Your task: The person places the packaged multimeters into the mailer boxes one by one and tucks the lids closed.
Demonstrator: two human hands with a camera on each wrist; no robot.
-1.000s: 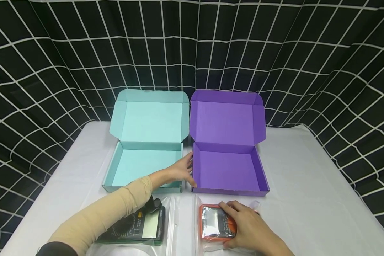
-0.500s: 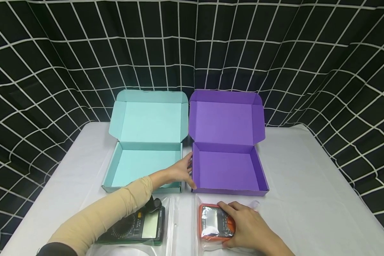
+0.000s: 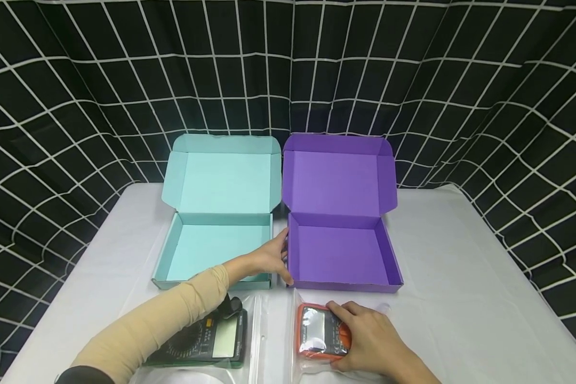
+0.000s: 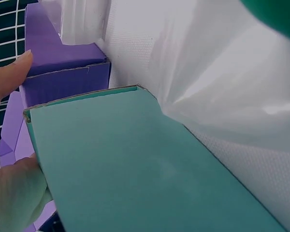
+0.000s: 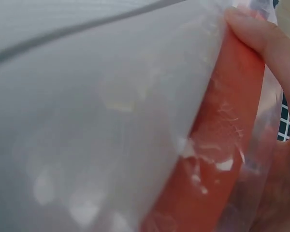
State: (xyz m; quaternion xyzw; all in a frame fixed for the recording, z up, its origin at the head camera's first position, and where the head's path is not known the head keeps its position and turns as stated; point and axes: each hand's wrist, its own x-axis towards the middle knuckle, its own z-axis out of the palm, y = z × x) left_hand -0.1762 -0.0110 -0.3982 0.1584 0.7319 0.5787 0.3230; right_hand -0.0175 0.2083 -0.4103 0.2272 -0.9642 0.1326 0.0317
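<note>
My right hand point(image 3: 372, 341) grips an orange-and-black multimeter point(image 3: 314, 330) inside a clear plastic bag, thumb on the near edge and fingers over the far edge. In the right wrist view, the orange side point(image 5: 232, 87) shows through the plastic with a digit on it. My left hand point(image 3: 271, 257) reaches across the teal box point(image 3: 211, 285) to the purple box point(image 3: 345, 287), its spread fingers touching that box's left wall and the thumb at the front-left corner. The left wrist view shows one digit point(image 4: 12, 75) at the purple corner. Both lids stand raised.
A larger dark multimeter point(image 3: 228, 338) in a clear zip bag point(image 3: 256, 341) lies at the front left, partly under my left sleeve point(image 3: 158, 314). The boxes stand side by side on a white-covered table point(image 3: 461, 298). Black grid-patterned cloth point(image 3: 288, 64) hangs behind and at both sides.
The bagged orange multimeter tilts and shifts slightly in my right hand. My left hand stays at the purple box's left wall. The whole head view drifts a little.
</note>
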